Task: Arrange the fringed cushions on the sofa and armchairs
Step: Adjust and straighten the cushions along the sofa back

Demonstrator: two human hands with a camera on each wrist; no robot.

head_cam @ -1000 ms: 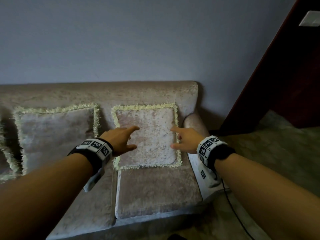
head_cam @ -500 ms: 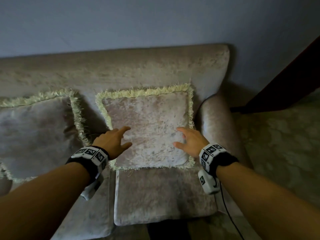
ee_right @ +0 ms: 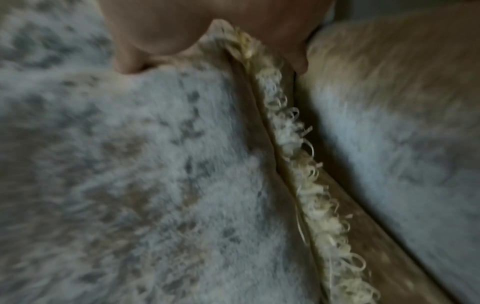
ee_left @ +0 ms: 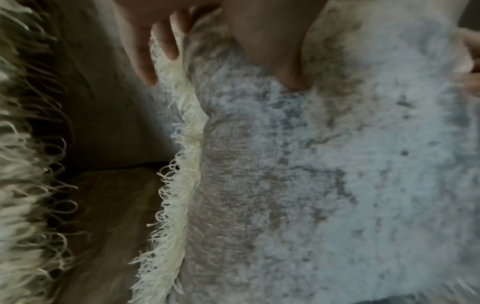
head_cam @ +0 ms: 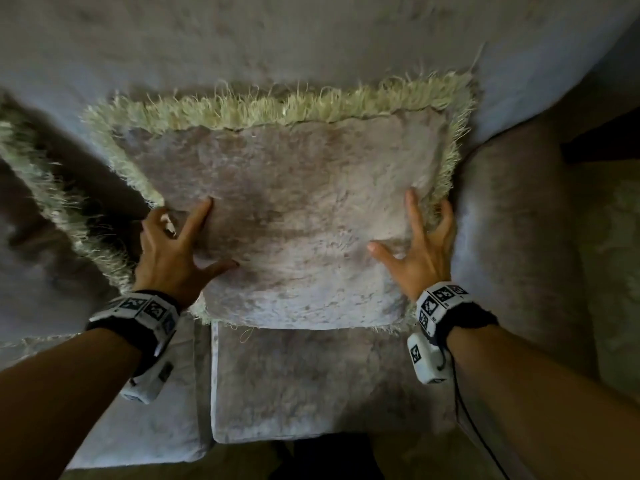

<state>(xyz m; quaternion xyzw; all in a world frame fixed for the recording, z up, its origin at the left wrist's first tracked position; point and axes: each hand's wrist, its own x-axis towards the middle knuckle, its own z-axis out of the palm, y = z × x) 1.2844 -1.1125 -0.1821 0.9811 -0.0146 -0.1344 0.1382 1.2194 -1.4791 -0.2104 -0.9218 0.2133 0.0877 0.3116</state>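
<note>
A beige velvet fringed cushion [head_cam: 294, 220] leans upright against the sofa backrest [head_cam: 311, 39], at the sofa's right end. My left hand [head_cam: 180, 244] grips its left edge. The thumb and forefinger lie on the front face and the other fingers [ee_left: 161, 47] curl round the fringe. My right hand [head_cam: 419, 244] grips the right edge the same way, thumb [ee_right: 140, 47] on the front and fingers behind the fringe next to the armrest [head_cam: 519, 237]. A second fringed cushion [head_cam: 38, 174] leans to the left, partly out of frame.
The seat cushion [head_cam: 311, 382] lies below the held cushion, with a seam to the neighbouring seat on its left. The padded armrest [ee_right: 402, 123] sits tight against the cushion's right fringe. Patterned carpet [head_cam: 609, 237] shows beyond the armrest.
Both hands moved from hovering in front of the cushion to its two side edges and took hold. The view has come much closer and looks more steeply down.
</note>
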